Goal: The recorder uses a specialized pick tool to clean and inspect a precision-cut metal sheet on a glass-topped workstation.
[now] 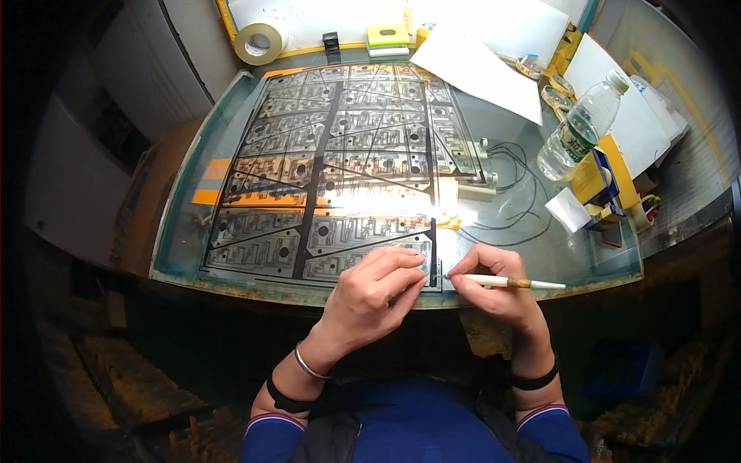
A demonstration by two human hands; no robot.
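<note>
Grip: the right hand (498, 297) grasps a white pen-shaped tool (522, 283) between thumb and fingers, just off the lower right corner of the patterned film sheet.
Left hand (370, 285): fingers bent and bunched over the sheet's lower right part; whether the fingertips pinch anything cannot be told.
Tool: lies across the right hand, to the right of the sheet's lower corner, its tapered end pointing away from the sheet; a brown section interrupts the white.
Patterned film sheet (370, 143): see-through, ruled into panels of dark linework, spread on the glass tabletop (594, 258).
Orange strips (207, 197): show through the sheet and stick out past its left edge.
Cables: thin and dark, looping to the right of the sheet.
Plastic bottle (575, 135): clear, with a green label, farther right of the sheet than the cables.
White paper (486, 69): just beyond the sheet's upper right corner.
Tape roll (277, 38): beyond the sheet's upper left corner.
Yellow-green case (387, 35): beyond the sheet's far edge.
</note>
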